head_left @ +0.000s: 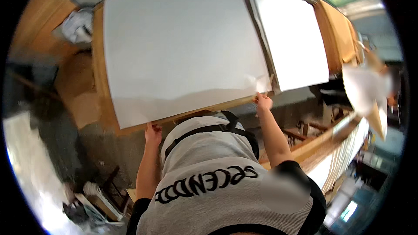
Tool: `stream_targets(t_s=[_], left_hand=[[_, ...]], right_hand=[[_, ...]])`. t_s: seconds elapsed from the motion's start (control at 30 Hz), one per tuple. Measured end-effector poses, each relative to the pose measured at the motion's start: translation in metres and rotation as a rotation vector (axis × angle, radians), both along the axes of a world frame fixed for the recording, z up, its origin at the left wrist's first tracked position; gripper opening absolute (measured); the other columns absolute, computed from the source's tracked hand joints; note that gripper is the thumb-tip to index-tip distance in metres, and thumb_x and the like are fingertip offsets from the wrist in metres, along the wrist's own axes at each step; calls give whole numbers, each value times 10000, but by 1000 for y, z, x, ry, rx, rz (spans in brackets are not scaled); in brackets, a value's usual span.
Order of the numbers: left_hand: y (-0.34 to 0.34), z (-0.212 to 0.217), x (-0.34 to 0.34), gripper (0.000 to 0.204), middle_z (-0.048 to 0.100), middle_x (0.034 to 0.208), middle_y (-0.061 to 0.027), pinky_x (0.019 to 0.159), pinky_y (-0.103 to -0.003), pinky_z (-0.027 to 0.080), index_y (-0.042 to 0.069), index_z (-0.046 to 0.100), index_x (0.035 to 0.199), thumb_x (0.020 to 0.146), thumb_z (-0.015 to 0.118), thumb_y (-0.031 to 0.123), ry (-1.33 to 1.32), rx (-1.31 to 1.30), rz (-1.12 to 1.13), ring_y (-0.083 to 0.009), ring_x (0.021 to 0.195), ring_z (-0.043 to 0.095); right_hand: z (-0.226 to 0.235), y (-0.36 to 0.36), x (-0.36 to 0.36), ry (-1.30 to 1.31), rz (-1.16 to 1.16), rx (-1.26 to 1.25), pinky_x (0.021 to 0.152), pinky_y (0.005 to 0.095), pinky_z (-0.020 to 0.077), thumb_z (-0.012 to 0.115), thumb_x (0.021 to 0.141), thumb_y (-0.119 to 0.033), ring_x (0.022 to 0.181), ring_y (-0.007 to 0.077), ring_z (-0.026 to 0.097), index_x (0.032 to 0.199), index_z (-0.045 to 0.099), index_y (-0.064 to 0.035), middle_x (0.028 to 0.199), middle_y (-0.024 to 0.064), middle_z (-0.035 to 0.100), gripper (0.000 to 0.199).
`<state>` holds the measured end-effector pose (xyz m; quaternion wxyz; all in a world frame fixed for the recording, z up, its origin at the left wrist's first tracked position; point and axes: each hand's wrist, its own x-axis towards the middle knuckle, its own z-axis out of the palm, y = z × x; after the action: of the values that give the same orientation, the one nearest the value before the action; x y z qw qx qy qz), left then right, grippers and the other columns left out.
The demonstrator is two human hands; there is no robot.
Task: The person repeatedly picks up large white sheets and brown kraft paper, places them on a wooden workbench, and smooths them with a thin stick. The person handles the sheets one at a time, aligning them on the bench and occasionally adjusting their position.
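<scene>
A large white sheet [183, 48] lies flat on a brown board-topped table [99, 61] in front of me. My left hand [153, 133] is at its near edge, towards the left corner, with fingers closed around that edge. My right hand [263, 102] pinches the near right corner, where the sheet looks slightly lifted and creased. A thin pale strip [271, 81] stands up beside that corner; whether my fingers touch it I cannot tell. To the right, a second stack of white sheets [291, 35] lies beyond a narrow dark gap.
Brown cardboard [339, 35] borders the right stack. Another person, holding a white sheet [363, 89], stands at the far right. A wooden-framed stack [335, 148] is near my right arm. A white crumpled bundle [77, 26] sits left of the table; assorted clutter [93, 204] lies at the lower left.
</scene>
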<state>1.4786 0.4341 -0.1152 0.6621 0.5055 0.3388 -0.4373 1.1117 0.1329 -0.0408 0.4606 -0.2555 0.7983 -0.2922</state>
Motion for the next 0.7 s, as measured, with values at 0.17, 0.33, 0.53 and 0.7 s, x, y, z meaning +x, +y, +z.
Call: stream_targets(t_s=[0.17,0.33,0.53,0.7], left_hand=[[5,7,-5,270,529,760,-97,471,-303,410,50,457,915,814,571,274,-58,-10,14,-165,541,447],[5,28,-1,326,545,811,-120,516,-342,442,59,411,958,790,601,265,-110,137,46,-178,567,474],[-8,64,6,434,515,910,-118,667,-360,432,50,415,988,716,665,279,-591,911,-262,-239,786,515],[-8,52,16,404,522,834,-94,564,-304,439,41,425,1009,711,623,230,-809,668,-298,-201,712,542]], right_hand=[[-9,-7,-22,-47,141,-168,544,273,442,575,797,-142,637,164,581,884,574,40,788,81,594,201],[-26,-8,-26,-111,171,-186,428,214,376,592,794,-198,620,144,572,841,556,-3,789,67,577,203],[9,-13,-17,10,310,-52,324,184,268,617,776,-245,518,82,549,777,548,-84,650,7,565,175],[23,-4,4,-25,688,7,297,188,226,610,777,-260,327,52,351,885,610,-36,451,-33,414,249]])
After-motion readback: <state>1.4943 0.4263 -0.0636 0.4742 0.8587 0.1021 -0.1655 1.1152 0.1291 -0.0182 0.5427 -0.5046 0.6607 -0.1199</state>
